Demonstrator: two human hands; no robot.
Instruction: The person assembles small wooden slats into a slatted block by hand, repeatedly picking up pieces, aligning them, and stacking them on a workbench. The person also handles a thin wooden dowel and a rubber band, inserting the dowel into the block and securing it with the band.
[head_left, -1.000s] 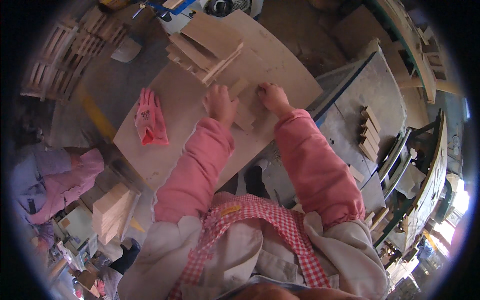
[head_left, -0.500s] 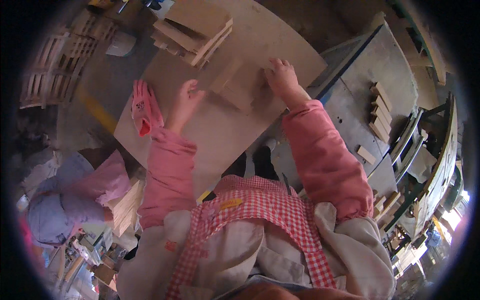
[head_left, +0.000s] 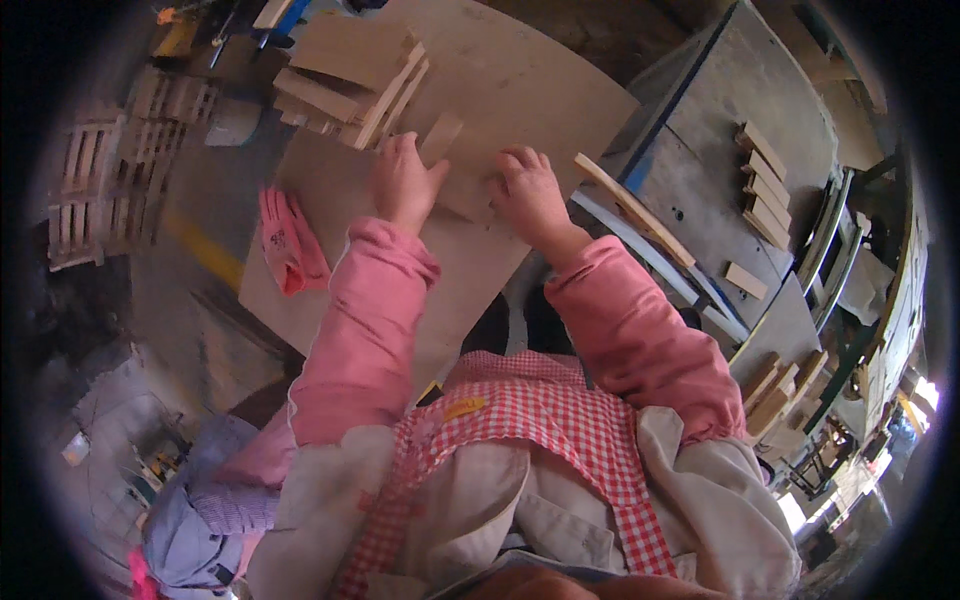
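Note:
A flat wooden board [head_left: 462,202] lies on the brown tabletop [head_left: 510,60], its outline faint against the surface. Toward its far left end a small wooden strip [head_left: 441,137] shows. My left hand [head_left: 405,185] is beside this strip, thumb spread from the fingers, fingertips close to the stack of wooden pieces [head_left: 355,65]. Over the board's right side is my right hand [head_left: 530,195], its fingers bent and somewhat apart, with nothing visible in them. Whether either hand touches the wood is hard to tell.
Pink gloves [head_left: 290,240] lie at the table's left edge. To the right, a grey metal table [head_left: 700,150] carries a row of wooden blocks [head_left: 765,185] and a single block [head_left: 746,280]. A long wooden strip [head_left: 635,210] lies near my right forearm. Another person [head_left: 225,490] is at lower left.
My left hand has moved right and farther away, beside the stack and strip. My right hand has come left and slightly nearer, and its fingers are more bent. The view has shifted a little.

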